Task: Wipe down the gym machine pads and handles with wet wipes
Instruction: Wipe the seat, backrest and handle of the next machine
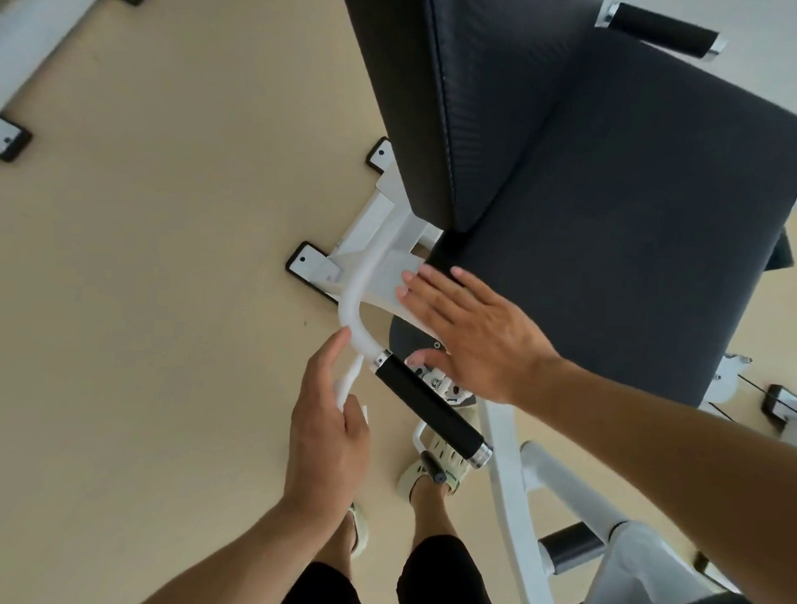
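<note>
My left hand pinches a white wet wipe just left of the near handle, beside the bend of the white tube. The handle's black grip runs diagonally between my two hands. My right hand is flat with straight fingers over the near left corner of the dark seat pad; I cannot tell if it touches. The dark back pad rises at the top centre. A second black handle sticks out at the top right.
The machine's white frame runs down to the lower right past my sandalled foot. Base feet sit on the beige floor. Another machine's white frame stands at the top left.
</note>
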Motion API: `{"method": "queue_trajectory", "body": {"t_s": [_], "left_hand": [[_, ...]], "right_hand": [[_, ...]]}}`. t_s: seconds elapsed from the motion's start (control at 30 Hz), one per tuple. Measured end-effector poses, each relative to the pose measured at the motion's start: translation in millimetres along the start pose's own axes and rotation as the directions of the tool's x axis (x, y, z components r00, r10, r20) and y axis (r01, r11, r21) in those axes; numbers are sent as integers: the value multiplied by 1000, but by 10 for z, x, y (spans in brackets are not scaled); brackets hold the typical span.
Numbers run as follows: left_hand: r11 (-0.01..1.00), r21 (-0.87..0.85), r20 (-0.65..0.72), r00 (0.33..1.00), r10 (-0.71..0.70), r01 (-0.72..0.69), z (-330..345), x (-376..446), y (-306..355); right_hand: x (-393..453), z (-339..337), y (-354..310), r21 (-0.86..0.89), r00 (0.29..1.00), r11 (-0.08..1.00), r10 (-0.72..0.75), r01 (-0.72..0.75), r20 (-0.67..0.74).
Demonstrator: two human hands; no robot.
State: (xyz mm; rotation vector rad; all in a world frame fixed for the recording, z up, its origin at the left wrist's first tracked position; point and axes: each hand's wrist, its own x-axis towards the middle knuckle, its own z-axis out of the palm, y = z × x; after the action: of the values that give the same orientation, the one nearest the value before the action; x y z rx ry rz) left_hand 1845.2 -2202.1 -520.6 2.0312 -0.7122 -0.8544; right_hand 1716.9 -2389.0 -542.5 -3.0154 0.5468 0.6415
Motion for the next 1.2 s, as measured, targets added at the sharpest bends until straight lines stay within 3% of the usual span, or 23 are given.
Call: {"method": "queue_trajectory", "body": {"t_s": [0.13, 0.2, 0.37, 0.5, 0.57, 0.7, 0.9, 1.0, 1.2], "left_hand": [[1000, 19, -7, 1000, -14, 14, 40, -50, 95], [1000, 18, -14, 1000, -13, 13, 77, -80, 136], [999, 2, -24, 999, -36, 36, 148, -115, 265], [999, 30, -21, 999, -24, 24, 200, -77, 379], [999, 50, 10, 1000, 2, -2, 238, -51, 480], [996, 63, 81, 995, 58, -64, 387, 38, 712], [986, 64, 201, 970, 136, -152, 725, 187, 1113], [973, 71, 265, 945, 193, -219, 1015, 373, 1394], [900, 136, 369, 864, 341, -414, 1939, 1051, 1856]], "right_hand": [[228, -82, 21, 142, 967, 957, 255, -252, 1], [406, -102, -126, 155, 956, 945, 293, -289, -2], [196, 44, -280, -48, 1000, 999, -23, 22, -18], [-336, 138, -110, 60, 998, 996, -67, 68, -21], [-595, 183, 12, 106, 999, 994, 14, -9, -47], [-886, 145, 423, 165, 948, 937, 316, -309, -18], [-986, 172, 1256, 274, 705, 671, 709, -689, 37], [-961, 195, 1615, 340, 644, 595, 763, -728, 43], [-749, 223, 2235, 367, 654, 610, 756, -703, -4]]}}
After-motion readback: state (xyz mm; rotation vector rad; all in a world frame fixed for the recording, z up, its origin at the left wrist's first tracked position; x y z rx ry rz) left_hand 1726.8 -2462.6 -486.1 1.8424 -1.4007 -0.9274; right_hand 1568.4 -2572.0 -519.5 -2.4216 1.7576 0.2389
